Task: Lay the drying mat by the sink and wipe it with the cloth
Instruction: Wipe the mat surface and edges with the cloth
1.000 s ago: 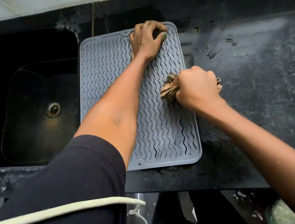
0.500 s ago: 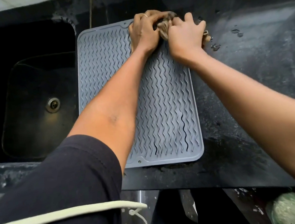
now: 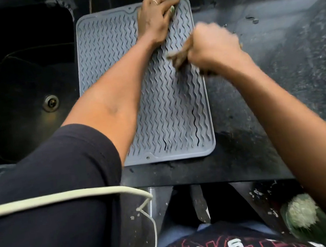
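Observation:
The grey ribbed drying mat (image 3: 107,48) lies flat on the dark counter, right beside the black sink (image 3: 29,94). My left hand (image 3: 155,19) presses palm-down on the mat's far edge, fingers spread, a ring on one finger. My right hand (image 3: 212,49) is a fist over the mat's right side, blurred by motion. It grips a bunched brown cloth (image 3: 178,57), which sticks out to the left of the fist and touches the mat's ribs.
The dark speckled counter (image 3: 283,57) stretches right of the mat, with a few water drops (image 3: 253,20) at the back. The sink drain (image 3: 51,103) shows at the left. A white cord (image 3: 64,197) crosses my left sleeve. A green and white object (image 3: 302,215) sits below the counter edge.
My right hand has pulled the cloth back toward me from the mat's far right corner, down along the right side. My left hand stays pressed on the far edge.

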